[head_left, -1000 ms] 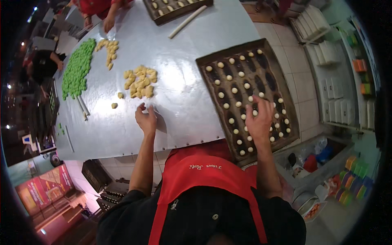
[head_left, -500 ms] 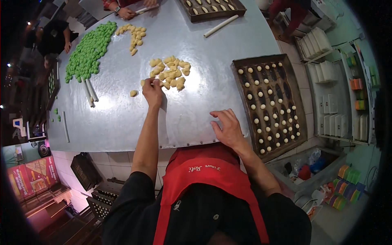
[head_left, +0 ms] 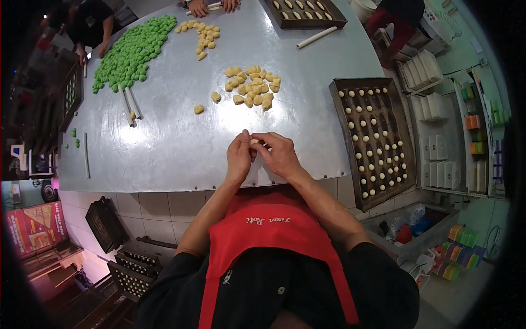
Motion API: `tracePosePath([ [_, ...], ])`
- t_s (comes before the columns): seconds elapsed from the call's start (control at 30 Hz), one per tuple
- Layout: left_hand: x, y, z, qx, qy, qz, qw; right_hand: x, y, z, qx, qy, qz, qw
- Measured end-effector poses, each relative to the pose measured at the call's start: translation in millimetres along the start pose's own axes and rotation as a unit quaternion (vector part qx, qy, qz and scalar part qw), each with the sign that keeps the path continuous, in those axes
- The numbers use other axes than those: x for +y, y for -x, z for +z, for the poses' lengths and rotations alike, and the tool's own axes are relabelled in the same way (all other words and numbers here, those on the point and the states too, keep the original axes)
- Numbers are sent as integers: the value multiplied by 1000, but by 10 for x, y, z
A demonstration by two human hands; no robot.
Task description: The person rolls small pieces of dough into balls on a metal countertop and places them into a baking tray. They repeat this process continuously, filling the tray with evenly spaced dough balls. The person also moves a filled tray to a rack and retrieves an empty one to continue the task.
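My left hand (head_left: pixel 239 157) and my right hand (head_left: pixel 279 156) meet above the near edge of the metal table. Pinched between their fingers is a small pale piece of dough (head_left: pixel 253 142), mostly covered by the fingertips. Just beyond lies a loose cluster of yellow dough pieces (head_left: pixel 255 89), with a single dough piece (head_left: pixel 199 109) apart to its left. On my right, a dark baking tray (head_left: pixel 359 200) holds rows of small round dough balls (head_left: pixel 365 138).
Green dough pieces (head_left: pixel 134 55) cover the far left, beside pale rolling pins (head_left: pixel 127 104). More yellow dough (head_left: pixel 207 38) lies at the back, near a co-worker's hands (head_left: pixel 200 8). Another filled tray (head_left: pixel 315 24) and a rolling pin (head_left: pixel 316 37) sit far right. A shelf rack (head_left: pixel 438 189) stands beyond.
My left hand has come back from the yellow cluster with a dough piece. My right hand has moved left to meet it, and both now grip the piece. The view has shifted slightly.
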State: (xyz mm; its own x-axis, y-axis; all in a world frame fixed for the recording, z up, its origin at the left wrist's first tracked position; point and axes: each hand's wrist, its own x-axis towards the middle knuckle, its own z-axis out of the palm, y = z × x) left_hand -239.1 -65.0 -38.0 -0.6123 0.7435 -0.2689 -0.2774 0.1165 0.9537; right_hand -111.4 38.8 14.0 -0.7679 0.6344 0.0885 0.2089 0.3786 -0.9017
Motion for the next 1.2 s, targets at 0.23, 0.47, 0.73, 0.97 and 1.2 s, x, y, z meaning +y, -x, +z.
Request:
tracePosePath([
  [0.23, 240, 33, 166, 83, -256, 121, 956, 48, 91, 186, 29, -342, 186, 921],
  [0.47, -261, -41, -217, 52, -383, 130, 913, 493, 196, -358, -277, -449, 217, 821],
  [0.73, -331, 446, -1194, 49, -609, 191, 768, 1101, 1055, -867, 154, 271, 18, 950],
  [0.97, -317, -480, -281, -51, -464, 324, 823, 1146, -2, -292, 51, 295, -154, 942],
  [1.2, -344, -78, -1239, 27, -497, 315, 808, 1425, 576, -911, 101, 320, -147, 930],
])
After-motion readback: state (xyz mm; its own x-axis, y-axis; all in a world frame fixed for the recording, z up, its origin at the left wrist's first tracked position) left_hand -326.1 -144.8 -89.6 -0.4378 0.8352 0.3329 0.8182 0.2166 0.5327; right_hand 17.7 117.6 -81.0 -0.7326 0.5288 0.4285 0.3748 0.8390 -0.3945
